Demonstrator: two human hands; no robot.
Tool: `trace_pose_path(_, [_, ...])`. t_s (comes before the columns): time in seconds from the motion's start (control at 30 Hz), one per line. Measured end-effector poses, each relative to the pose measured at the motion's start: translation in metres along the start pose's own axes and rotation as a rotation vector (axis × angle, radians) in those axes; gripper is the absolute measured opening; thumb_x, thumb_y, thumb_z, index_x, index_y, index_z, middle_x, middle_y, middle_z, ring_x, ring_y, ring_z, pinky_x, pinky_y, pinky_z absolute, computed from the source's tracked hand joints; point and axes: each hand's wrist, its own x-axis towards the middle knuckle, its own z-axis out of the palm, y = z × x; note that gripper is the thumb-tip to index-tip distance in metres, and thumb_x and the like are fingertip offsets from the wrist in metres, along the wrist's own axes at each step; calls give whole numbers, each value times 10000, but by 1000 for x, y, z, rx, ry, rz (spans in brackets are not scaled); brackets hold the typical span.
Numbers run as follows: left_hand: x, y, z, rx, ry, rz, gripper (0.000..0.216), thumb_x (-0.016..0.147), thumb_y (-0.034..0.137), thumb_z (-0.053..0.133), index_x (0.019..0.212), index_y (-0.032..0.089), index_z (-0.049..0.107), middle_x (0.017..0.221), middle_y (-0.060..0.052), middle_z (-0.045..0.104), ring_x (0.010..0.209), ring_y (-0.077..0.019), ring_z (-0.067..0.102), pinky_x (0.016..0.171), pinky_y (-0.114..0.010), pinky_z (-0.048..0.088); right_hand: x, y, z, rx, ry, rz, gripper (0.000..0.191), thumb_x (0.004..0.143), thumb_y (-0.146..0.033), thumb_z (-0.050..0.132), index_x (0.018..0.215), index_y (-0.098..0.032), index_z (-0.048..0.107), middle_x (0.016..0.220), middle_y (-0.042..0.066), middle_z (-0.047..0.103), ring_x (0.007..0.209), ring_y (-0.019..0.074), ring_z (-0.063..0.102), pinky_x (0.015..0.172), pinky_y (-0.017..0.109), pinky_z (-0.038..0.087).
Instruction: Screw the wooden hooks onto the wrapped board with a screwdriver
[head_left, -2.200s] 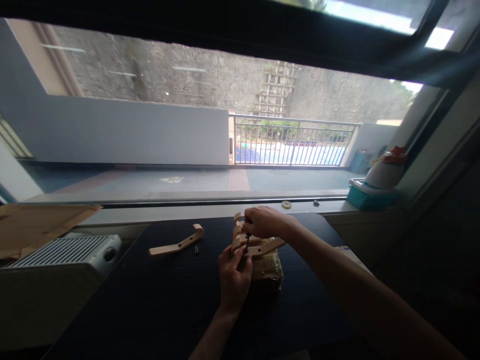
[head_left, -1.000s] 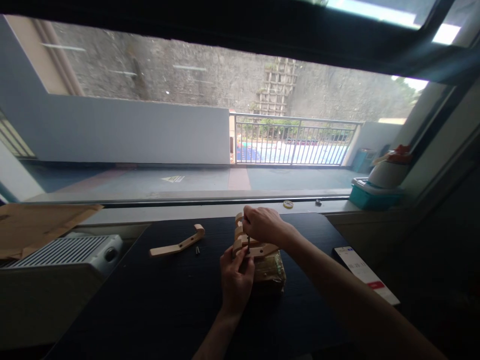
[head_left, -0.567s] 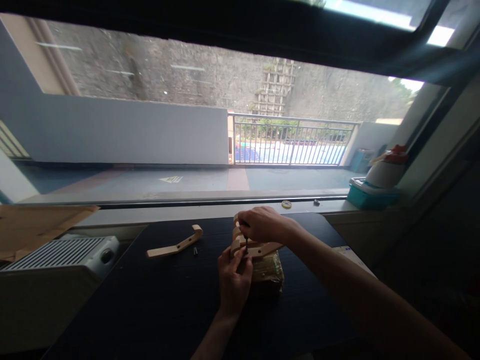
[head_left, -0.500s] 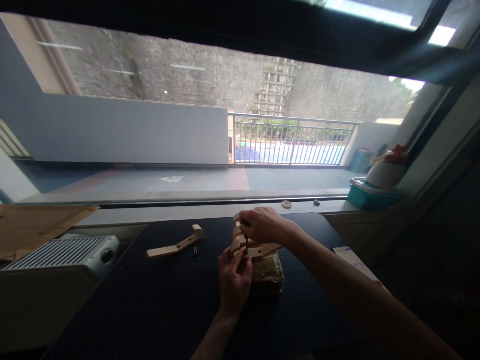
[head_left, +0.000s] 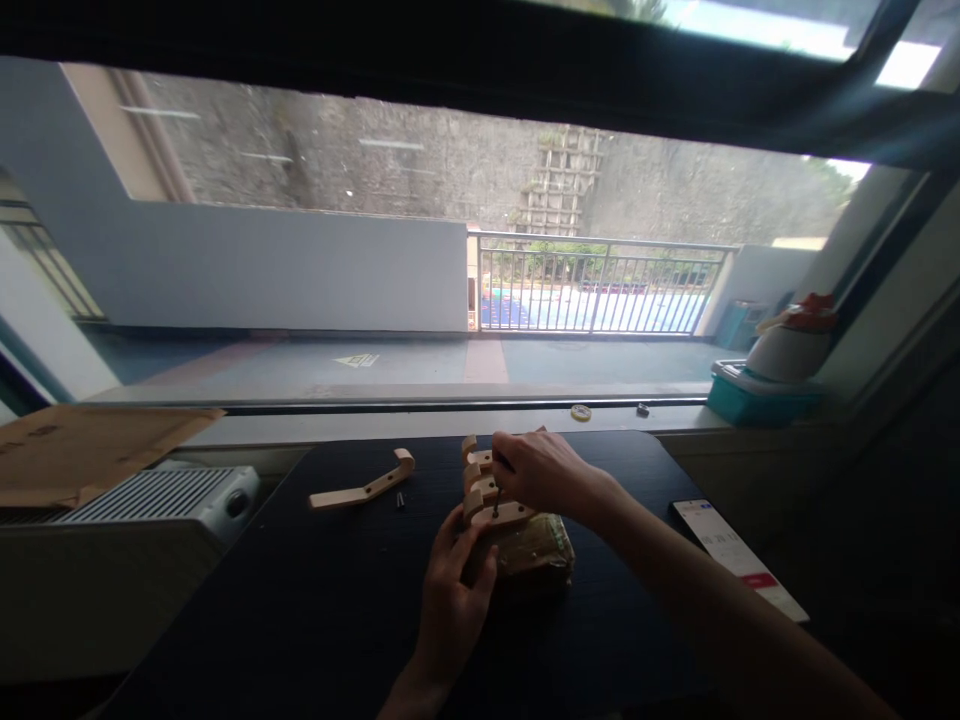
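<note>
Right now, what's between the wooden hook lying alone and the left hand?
In the head view, what look like two small screws lie on the table between that wooden hook and the left hand.

No text legible. Phone scrn (head_left: 739, 558): digits, too blurred to confirm. Triangular sign (head_left: 357, 360), ext. floor (head_left: 420, 362): wording illeg. Cardboard (head_left: 127, 455) print: illeg.

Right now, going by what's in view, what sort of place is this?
Probably an indoor workspace facing an outdoor walkway: a hooked wooden piece lies on a dark table by the window sill, and a metal railing stands outside.
</note>
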Motion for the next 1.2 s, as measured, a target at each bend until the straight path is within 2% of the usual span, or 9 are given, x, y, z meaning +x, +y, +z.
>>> trace_pose_path(0.13, [13,-7,-8,-175,69,-194,291,769,329,618,1027,212,550,1087,-67,626,1000,-232,616,876,-397,505,4,0,0,7,-1,4,275,933,-313,327,999,-188,563,749,49,656,627,166,587,595,277,335])
trace_pose_path(0.2, [23,-8,-10,-236,30,-242,352,739,349,644,1040,200,537,1031,-65,643,953,-230,633,829,-377,524,6,3,-3,10,-12,-3,272,928,-312,343,1003,-184,571,770,59,661,650,175,596,598,279,343])
trace_pose_path(0.33, [32,-9,-9,-263,-70,-228,340,728,348,650,1018,190,571,979,-56,661,932,-225,638,840,-364,515,9,8,-11,29,-62,-71,248,906,-360,411,983,-194,578,805,44,664,650,155,589,561,254,335])
trace_pose_path(0.47, [23,-15,-4,-281,-28,-252,385,732,362,651,1064,191,554,1026,-66,645,921,-222,639,827,-360,522,10,8,-12,29,-74,-105,241,909,-360,405,974,-198,570,799,34,660,643,148,581,548,252,319])
trace_pose_path(0.77, [19,-19,-4,-402,-102,-384,440,740,397,649,1118,200,538,1071,-79,631,881,-220,655,720,-330,561,13,2,-4,-34,-46,1,273,917,-349,355,946,-171,560,783,54,647,641,159,571,529,256,306])
trace_pose_path(0.87, [19,-19,-4,-407,-75,-337,429,735,377,656,1112,199,554,1096,-80,609,899,-213,646,737,-326,562,15,3,-13,-56,-96,-17,273,890,-373,420,956,-169,590,801,65,660,660,165,581,546,254,323])
trace_pose_path(1.0, [20,-20,-5,-399,-29,-231,334,719,367,668,1009,205,630,1165,-66,535,980,-210,610,768,-292,558,17,6,-26,-60,-172,-98,225,834,-348,520,941,-193,644,856,69,678,734,181,600,573,255,336])
trace_pose_path(1.1, [20,-21,-6,-404,-57,-269,329,717,394,666,982,200,651,1147,-59,529,943,-200,621,749,-277,562,17,5,-28,-31,-200,-147,217,865,-308,473,969,-230,646,863,39,679,747,159,601,564,243,332])
trace_pose_path(1.2, [20,-21,-6,-416,-81,-311,349,721,425,659,986,200,651,1169,-59,517,882,-182,638,729,-268,563,17,3,-21,-20,-184,-126,249,885,-328,445,1033,-231,621,869,47,673,745,158,600,558,241,336])
